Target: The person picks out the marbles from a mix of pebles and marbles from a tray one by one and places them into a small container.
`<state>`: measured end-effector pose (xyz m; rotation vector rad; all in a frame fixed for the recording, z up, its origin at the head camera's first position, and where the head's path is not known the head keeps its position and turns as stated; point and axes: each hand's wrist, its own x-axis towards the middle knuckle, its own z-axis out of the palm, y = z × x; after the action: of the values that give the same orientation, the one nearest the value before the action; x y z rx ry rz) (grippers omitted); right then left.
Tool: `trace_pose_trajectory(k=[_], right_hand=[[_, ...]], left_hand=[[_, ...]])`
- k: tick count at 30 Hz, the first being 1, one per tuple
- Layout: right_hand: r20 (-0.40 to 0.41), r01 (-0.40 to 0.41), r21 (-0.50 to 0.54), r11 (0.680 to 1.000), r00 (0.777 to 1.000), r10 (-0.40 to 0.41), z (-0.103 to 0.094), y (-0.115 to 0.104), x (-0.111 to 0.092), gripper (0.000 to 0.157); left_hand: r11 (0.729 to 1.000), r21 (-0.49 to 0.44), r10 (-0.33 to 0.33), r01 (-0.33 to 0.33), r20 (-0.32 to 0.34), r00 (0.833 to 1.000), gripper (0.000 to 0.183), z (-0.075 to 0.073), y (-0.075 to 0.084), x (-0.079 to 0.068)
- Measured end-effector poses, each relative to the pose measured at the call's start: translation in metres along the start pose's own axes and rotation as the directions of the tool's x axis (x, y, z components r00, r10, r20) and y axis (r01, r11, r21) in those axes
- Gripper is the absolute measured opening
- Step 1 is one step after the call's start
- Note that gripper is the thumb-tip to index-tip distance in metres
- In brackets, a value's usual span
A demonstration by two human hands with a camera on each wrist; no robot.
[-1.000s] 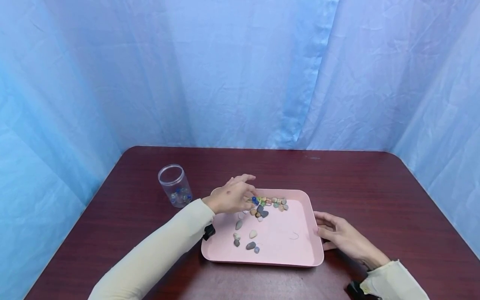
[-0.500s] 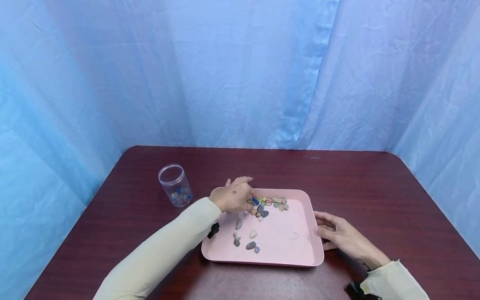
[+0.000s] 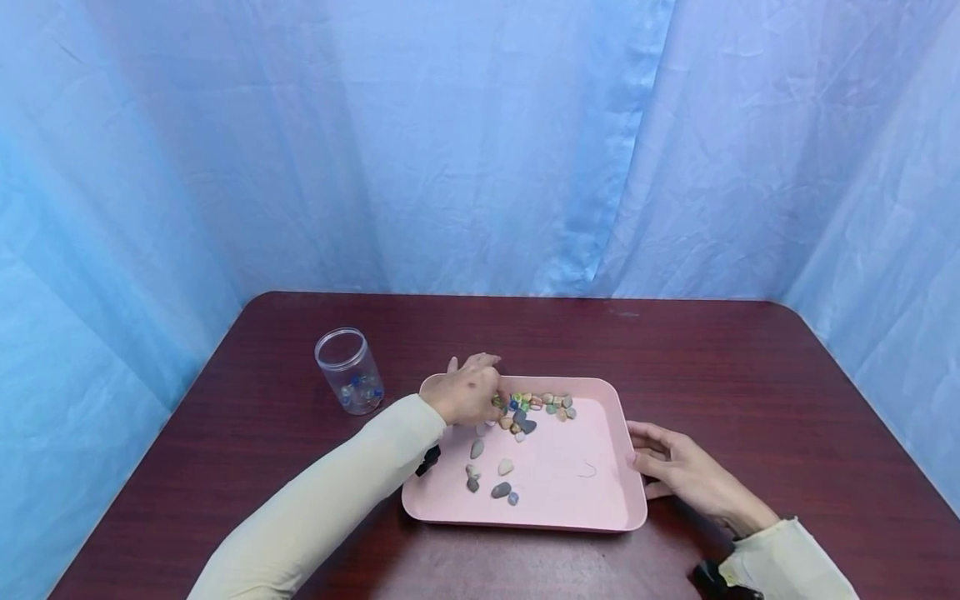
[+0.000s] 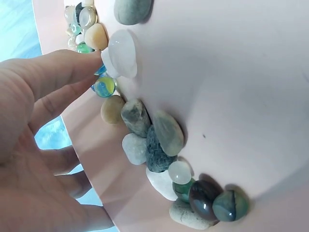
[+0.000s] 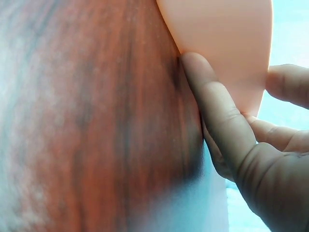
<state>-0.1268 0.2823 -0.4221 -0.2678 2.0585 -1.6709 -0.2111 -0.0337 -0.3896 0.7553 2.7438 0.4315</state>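
Note:
Over the far left part of a pink tray (image 3: 570, 500), my left hand (image 3: 468, 396) reaches down among stones and marbles. Thumb and index finger close on a blue marble (image 4: 100, 71) in the left wrist view, mostly hidden by the fingertips. Right beside it is a blue and yellow glass marble (image 4: 105, 87); a white translucent stone (image 4: 124, 53) lies near the thumb tip. My right hand (image 3: 678, 471) rests against the tray's right side. In the right wrist view its fingers (image 5: 219, 106) lie on the outer wall and at the rim.
A clear plastic jar (image 3: 351, 372) with several glass marbles in the bottom stands left of the tray. Grey and pale pebbles (image 3: 501, 490) lie scattered in the tray's near left part. The dark red table (image 3: 712, 358) is backed by blue curtains (image 3: 465, 150).
My left hand has lowered and drawn its thumb and index finger together at the blue marbles, covering one of them. The right hand and the tray stay in place.

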Motion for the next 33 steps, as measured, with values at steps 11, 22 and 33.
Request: trace_pose_trajectory(k=[11, 22, 33], right_hand=[[0.001, -0.010, 0.000, 1.000, 1.000, 0.010, 0.001, -0.002, -0.001, 0.066], [0.010, 0.001, -0.001, 1.000, 1.000, -0.001, 0.000, -0.001, -0.001, 0.066], [0.004, -0.003, -0.003, 1.000, 1.000, 0.003, 0.001, -0.001, -0.001, 0.067]], left_hand=[[1.000, -0.013, 0.024, -0.024, -0.006, 1.000, 0.006, 0.000, 0.000, -0.003], [0.984, -0.145, 0.090, -0.108, -0.125, 0.988, 0.009, -0.020, -0.007, -0.010], [0.984, -0.155, 0.053, -0.083, -0.190, 0.980, 0.008, -0.038, -0.019, -0.024]])
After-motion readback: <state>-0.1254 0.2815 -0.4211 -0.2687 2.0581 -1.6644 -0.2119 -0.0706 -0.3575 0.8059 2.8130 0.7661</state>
